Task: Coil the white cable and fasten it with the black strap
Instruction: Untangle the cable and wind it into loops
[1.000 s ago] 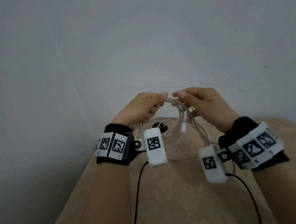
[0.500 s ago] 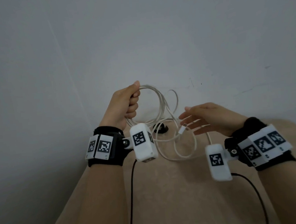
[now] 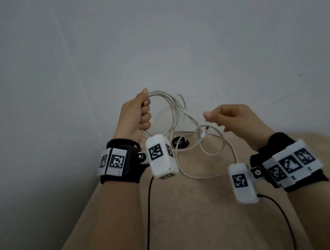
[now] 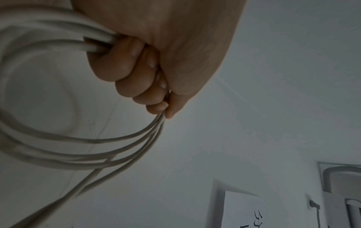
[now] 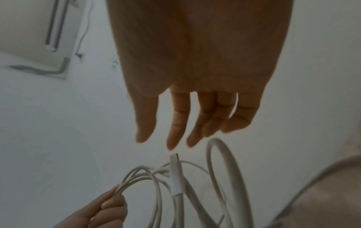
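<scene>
My left hand [image 3: 139,115] is raised in a fist and grips several loops of the white cable [image 3: 173,108]; the wrist view shows the strands [image 4: 58,148] running out of my curled fingers. The loops hang down to the beige surface, and a free end with its plug [image 3: 205,133] dangles below my right hand [image 3: 230,116]. That hand hovers with relaxed, spread fingers [image 5: 173,135] just above the plug [image 5: 175,174], holding nothing. The black strap [image 3: 180,142] lies as a small ring on the surface behind the cable.
The beige cushioned surface [image 3: 189,223] has a rounded far edge against a plain grey wall [image 3: 151,35]. Thin black leads [image 3: 148,217] run from the wrist cameras toward me. A wall-mounted unit [image 5: 39,30] shows in the right wrist view.
My hands have parted: the left lifted the coil up and to the left, while the right let go of the cable and now hovers open above the dangling plug.
</scene>
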The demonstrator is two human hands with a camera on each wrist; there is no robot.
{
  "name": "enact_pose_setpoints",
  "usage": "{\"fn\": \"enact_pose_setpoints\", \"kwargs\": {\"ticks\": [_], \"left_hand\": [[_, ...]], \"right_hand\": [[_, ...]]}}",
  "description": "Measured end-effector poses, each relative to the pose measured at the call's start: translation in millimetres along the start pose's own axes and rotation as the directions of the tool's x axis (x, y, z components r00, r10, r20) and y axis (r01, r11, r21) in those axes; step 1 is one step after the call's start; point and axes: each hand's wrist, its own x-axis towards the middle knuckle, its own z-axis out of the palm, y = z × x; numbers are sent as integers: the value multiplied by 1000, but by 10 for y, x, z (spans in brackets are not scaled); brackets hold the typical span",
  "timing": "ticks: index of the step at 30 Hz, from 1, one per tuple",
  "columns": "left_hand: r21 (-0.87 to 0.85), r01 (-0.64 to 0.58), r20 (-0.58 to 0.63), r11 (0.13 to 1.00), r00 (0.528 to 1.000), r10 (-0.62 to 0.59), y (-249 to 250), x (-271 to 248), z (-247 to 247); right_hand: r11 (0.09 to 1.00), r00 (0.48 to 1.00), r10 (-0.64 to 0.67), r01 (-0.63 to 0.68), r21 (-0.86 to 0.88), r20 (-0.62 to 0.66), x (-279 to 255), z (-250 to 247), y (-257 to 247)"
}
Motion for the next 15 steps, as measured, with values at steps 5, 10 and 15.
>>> {"fn": "enact_pose_setpoints", "kwargs": {"ticks": [5,10,15], "left_hand": [[-27,9,-13,1000,1000,-9,-3,11,18],[-64,18,-29,998,999,-19,-17,41,9],[-123,15,-61,992,998,-23,-17,37,30]], "right_hand": [[969,992,-3,34,-243,128,-5,-5,-7],[924,998,-62,70,-375,34,-2,13,-34],[974,981,42,3,-224,191,-96,156,-235]]}}
